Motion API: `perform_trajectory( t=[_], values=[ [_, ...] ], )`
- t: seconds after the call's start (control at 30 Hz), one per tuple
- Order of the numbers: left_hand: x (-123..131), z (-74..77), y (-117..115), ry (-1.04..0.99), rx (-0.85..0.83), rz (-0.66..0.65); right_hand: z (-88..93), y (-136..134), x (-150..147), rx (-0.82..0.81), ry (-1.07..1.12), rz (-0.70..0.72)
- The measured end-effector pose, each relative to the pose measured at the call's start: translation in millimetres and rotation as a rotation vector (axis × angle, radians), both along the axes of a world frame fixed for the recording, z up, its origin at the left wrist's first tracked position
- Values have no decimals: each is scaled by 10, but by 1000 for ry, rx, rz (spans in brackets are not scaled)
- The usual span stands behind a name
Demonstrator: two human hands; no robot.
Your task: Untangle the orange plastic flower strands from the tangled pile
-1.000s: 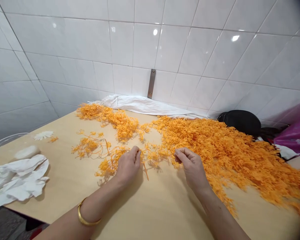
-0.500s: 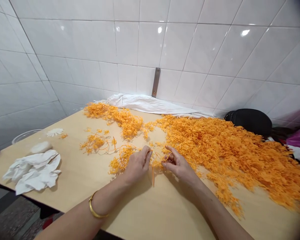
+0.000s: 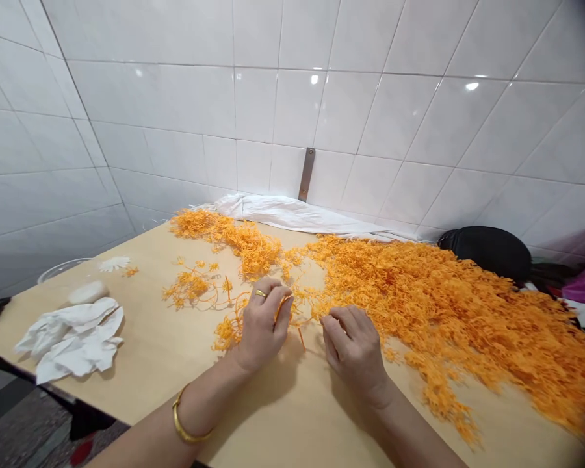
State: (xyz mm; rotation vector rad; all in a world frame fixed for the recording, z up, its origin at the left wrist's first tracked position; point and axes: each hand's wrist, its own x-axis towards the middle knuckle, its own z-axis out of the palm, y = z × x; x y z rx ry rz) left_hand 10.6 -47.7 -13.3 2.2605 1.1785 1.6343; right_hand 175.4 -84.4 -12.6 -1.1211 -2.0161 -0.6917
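Now our left hand (image 3: 263,325) is curled up, and its thumb and fingers pinch a thin orange sprig (image 3: 301,338). The sprig is low over the table (image 3: 292,416), just in front of the big orange pile (image 3: 443,305). Our right hand (image 3: 353,348) is right beside it. Its fingers are bent in close at the edge of the pile, and we cannot tell if they grip a bit or only touch it.

What could go wrong? The sprigs look thin and very tangled. If we pull hard, we think a stem could snap. A whole clump could also come along and mix with the sorted bits.

Let us count. We see two hands, one gold bangle (image 3: 182,426) and one ring (image 3: 260,294). We see one big orange pile, one smaller heap (image 3: 224,231) at the back and one little clump (image 3: 190,287). We also see one crumpled white paper (image 3: 73,338), one white flower (image 3: 114,263), one pale lump (image 3: 88,292), one clear bowl (image 3: 61,268), one white cloth (image 3: 292,211), one black bag (image 3: 485,250) and one metal strip (image 3: 306,174).
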Motion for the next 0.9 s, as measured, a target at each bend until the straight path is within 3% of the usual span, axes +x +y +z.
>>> perform_trajectory(
  t=[0.07,0.13,0.23,0.3,0.43,0.53,0.67,0.8,0.9],
  values=[
    [-12,69,-61,60,68,-43,-4,6,-20,41,-34,-40],
    [-4,144,-123,120,18,-84,-6,13,-37,50,-54,-75],
    [66,264,-181,167,-214,-113,-5,11,-66,70,-70,-108],
    [141,325,-162,161,-457,-149,-8,-3,-91,91,-72,-101],
    [267,327,14,-147,-1041,-337,-51,-26,-149,107,-123,3],
    [308,233,145,-496,-1250,-407,-106,-23,-184,48,-148,93],
    [274,120,201,-681,-1229,-349,-115,-45,-200,-158,-76,199],
    [107,106,199,-576,-981,-310,-26,-92,-147,-201,205,319],
    [-54,140,174,-499,-876,-340,45,-73,-68,-186,500,232]
  ],
)
